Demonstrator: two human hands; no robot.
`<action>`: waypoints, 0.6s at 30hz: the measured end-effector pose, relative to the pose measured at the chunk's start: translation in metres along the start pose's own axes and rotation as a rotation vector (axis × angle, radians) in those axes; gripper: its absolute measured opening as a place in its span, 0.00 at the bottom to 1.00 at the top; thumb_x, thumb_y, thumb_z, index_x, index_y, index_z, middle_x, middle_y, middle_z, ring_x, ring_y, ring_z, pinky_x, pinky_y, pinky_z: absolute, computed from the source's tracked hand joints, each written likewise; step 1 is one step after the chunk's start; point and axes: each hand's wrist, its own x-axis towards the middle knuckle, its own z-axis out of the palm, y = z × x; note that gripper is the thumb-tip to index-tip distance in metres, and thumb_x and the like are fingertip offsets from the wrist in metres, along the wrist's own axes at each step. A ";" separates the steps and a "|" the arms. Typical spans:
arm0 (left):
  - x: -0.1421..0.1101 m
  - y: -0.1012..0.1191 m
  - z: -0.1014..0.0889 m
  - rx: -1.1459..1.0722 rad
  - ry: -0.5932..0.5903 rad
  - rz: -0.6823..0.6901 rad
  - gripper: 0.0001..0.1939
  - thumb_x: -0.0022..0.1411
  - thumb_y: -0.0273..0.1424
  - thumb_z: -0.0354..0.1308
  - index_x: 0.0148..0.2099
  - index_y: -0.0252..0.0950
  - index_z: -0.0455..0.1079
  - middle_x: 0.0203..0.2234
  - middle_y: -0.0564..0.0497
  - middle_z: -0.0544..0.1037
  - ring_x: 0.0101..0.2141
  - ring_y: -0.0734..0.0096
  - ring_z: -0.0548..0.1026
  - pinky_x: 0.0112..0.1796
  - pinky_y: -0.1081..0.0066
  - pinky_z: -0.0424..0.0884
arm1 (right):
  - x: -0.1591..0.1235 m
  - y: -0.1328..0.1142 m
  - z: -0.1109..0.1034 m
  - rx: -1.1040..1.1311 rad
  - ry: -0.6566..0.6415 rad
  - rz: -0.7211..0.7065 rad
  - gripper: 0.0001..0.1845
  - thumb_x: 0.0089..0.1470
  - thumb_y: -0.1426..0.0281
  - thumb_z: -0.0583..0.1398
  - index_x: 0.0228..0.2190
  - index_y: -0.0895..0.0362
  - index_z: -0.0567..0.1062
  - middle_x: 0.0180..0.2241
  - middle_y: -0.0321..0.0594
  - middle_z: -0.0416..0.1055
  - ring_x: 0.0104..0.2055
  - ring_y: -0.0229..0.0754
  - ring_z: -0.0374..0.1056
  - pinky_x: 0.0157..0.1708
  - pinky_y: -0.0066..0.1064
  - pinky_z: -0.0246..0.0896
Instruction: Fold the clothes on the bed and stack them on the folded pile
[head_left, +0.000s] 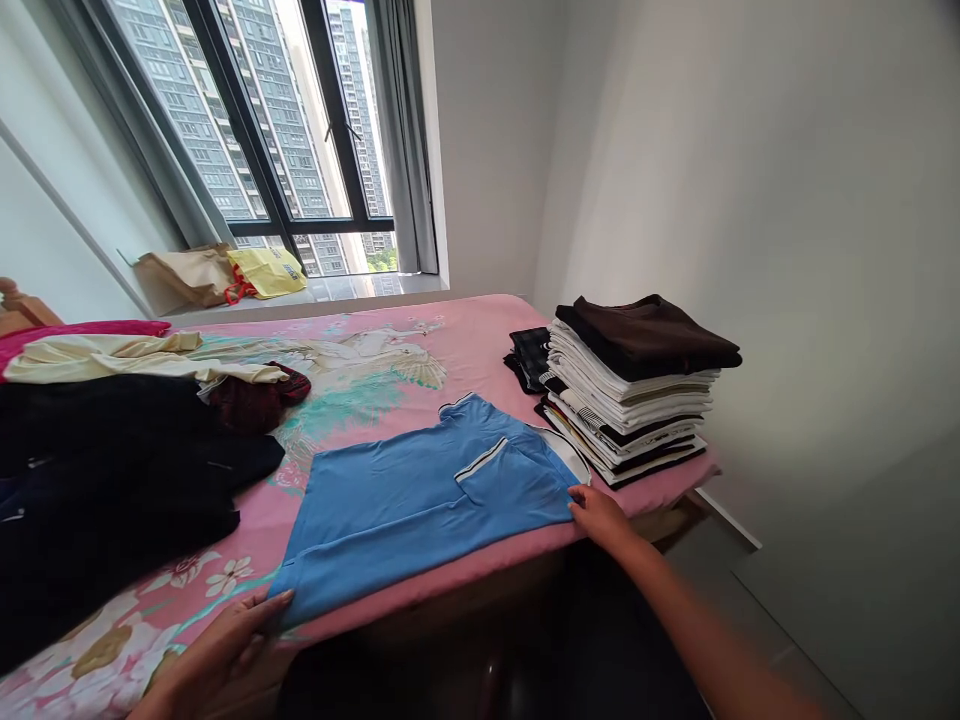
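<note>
The left hand (240, 628) pinches the near hem corner of the blue shirt (405, 500) in its fingers; the right hand (601, 518) pinches it beside the collar. Between them, the shirt lies flat on the bed (480, 325), just beside a clothes stack (630, 400).

Brn paper bag (180, 276) beside ylw bag (271, 272) w/ red handle (240, 290), on glossy windowsill (360, 288) | grey fabric curtains (409, 140) flanking blk-framed glass window (241, 120) | tall grey bldgs (266, 105) outside

A home bedroom, shown by the floral-sheeted bed (480, 345) and curtained window (259, 110).
</note>
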 end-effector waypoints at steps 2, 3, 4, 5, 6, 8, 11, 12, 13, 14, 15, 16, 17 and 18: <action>0.001 0.001 0.001 0.053 -0.012 -0.007 0.25 0.45 0.53 0.60 0.24 0.38 0.55 0.07 0.64 0.52 0.11 0.85 0.45 0.16 0.78 0.39 | 0.003 -0.004 -0.001 -0.038 -0.020 0.024 0.14 0.46 0.68 0.57 0.38 0.57 0.74 0.38 0.44 0.75 0.44 0.47 0.69 0.44 0.35 0.59; 0.000 0.002 0.001 0.071 -0.008 -0.011 0.26 0.45 0.53 0.60 0.23 0.38 0.55 0.07 0.63 0.53 0.11 0.85 0.46 0.16 0.78 0.40 | 0.006 -0.006 -0.002 -0.051 -0.026 0.039 0.13 0.46 0.67 0.58 0.36 0.57 0.74 0.36 0.45 0.75 0.43 0.48 0.68 0.43 0.36 0.58; 0.000 0.004 0.002 0.078 0.001 -0.013 0.26 0.44 0.53 0.60 0.24 0.38 0.54 0.07 0.63 0.53 0.11 0.84 0.46 0.16 0.78 0.40 | 0.009 -0.008 -0.002 -0.059 -0.031 0.056 0.11 0.45 0.67 0.59 0.33 0.57 0.74 0.35 0.45 0.74 0.42 0.49 0.68 0.41 0.36 0.58; -0.001 0.005 0.003 0.073 0.011 -0.010 0.26 0.43 0.53 0.61 0.24 0.38 0.54 0.07 0.63 0.54 0.11 0.84 0.46 0.16 0.78 0.40 | 0.012 -0.010 -0.002 -0.059 -0.037 0.072 0.09 0.44 0.67 0.59 0.31 0.57 0.74 0.33 0.44 0.74 0.42 0.49 0.68 0.40 0.34 0.58; -0.001 0.006 0.003 0.058 0.014 -0.006 0.26 0.43 0.53 0.61 0.24 0.38 0.54 0.08 0.64 0.54 0.11 0.84 0.46 0.16 0.78 0.39 | 0.014 -0.012 -0.002 -0.050 -0.048 0.087 0.08 0.44 0.67 0.59 0.28 0.56 0.73 0.32 0.43 0.73 0.41 0.48 0.68 0.38 0.33 0.58; -0.001 0.006 0.003 0.021 0.006 -0.002 0.26 0.43 0.52 0.61 0.24 0.39 0.53 0.08 0.64 0.53 0.11 0.84 0.45 0.16 0.77 0.38 | 0.018 -0.013 0.000 -0.004 -0.090 0.125 0.06 0.46 0.67 0.58 0.28 0.56 0.71 0.29 0.39 0.72 0.35 0.42 0.69 0.32 0.28 0.58; -0.001 0.001 0.002 -0.014 -0.021 -0.015 0.26 0.45 0.53 0.59 0.24 0.39 0.52 0.08 0.65 0.51 0.11 0.84 0.45 0.16 0.77 0.38 | 0.017 -0.013 0.003 0.102 -0.202 0.206 0.09 0.50 0.65 0.55 0.32 0.56 0.69 0.22 0.33 0.67 0.22 0.36 0.66 0.21 0.24 0.56; -0.001 0.000 0.002 -0.012 -0.021 -0.020 0.26 0.45 0.53 0.59 0.25 0.39 0.52 0.08 0.65 0.52 0.11 0.84 0.46 0.16 0.78 0.39 | 0.016 -0.012 0.004 0.139 -0.244 0.231 0.10 0.51 0.63 0.55 0.34 0.56 0.68 0.21 0.31 0.66 0.18 0.34 0.64 0.18 0.24 0.55; -0.001 0.000 0.002 -0.004 -0.017 -0.023 0.25 0.45 0.53 0.59 0.26 0.39 0.52 0.09 0.65 0.53 0.11 0.83 0.48 0.15 0.78 0.39 | 0.014 -0.012 0.005 0.175 -0.284 0.250 0.11 0.52 0.62 0.54 0.34 0.56 0.67 0.20 0.30 0.65 0.17 0.33 0.63 0.17 0.24 0.54; -0.002 0.000 0.003 0.008 -0.014 -0.023 0.25 0.44 0.52 0.59 0.27 0.39 0.53 0.10 0.65 0.54 0.12 0.83 0.49 0.15 0.78 0.40 | 0.014 -0.012 0.007 0.209 -0.320 0.264 0.13 0.52 0.60 0.54 0.35 0.56 0.67 0.20 0.30 0.64 0.16 0.33 0.62 0.16 0.23 0.54; -0.003 0.002 0.004 0.022 -0.007 -0.021 0.24 0.44 0.52 0.60 0.27 0.39 0.54 0.11 0.64 0.55 0.12 0.82 0.51 0.15 0.78 0.42 | 0.013 -0.011 0.008 0.238 -0.349 0.275 0.14 0.53 0.59 0.54 0.35 0.56 0.66 0.20 0.30 0.64 0.16 0.32 0.62 0.15 0.23 0.53; -0.005 0.004 0.005 0.039 0.002 -0.020 0.24 0.43 0.51 0.60 0.28 0.39 0.55 0.12 0.64 0.56 0.12 0.82 0.53 0.15 0.78 0.43 | 0.013 -0.010 0.008 0.262 -0.370 0.286 0.15 0.53 0.58 0.55 0.35 0.57 0.66 0.20 0.30 0.63 0.16 0.32 0.62 0.15 0.23 0.53; -0.006 0.006 0.005 0.059 0.014 -0.021 0.24 0.43 0.50 0.60 0.28 0.39 0.56 0.12 0.64 0.57 0.12 0.82 0.54 0.15 0.78 0.45 | 0.014 -0.009 0.009 0.280 -0.382 0.297 0.15 0.53 0.57 0.55 0.35 0.57 0.66 0.20 0.29 0.62 0.16 0.33 0.62 0.15 0.23 0.53; -0.007 0.009 0.005 0.076 0.029 -0.019 0.23 0.43 0.50 0.60 0.29 0.39 0.56 0.13 0.63 0.58 0.13 0.81 0.55 0.15 0.78 0.46 | 0.014 -0.007 0.010 0.292 -0.387 0.307 0.16 0.53 0.57 0.55 0.35 0.57 0.65 0.20 0.29 0.62 0.16 0.33 0.62 0.14 0.23 0.54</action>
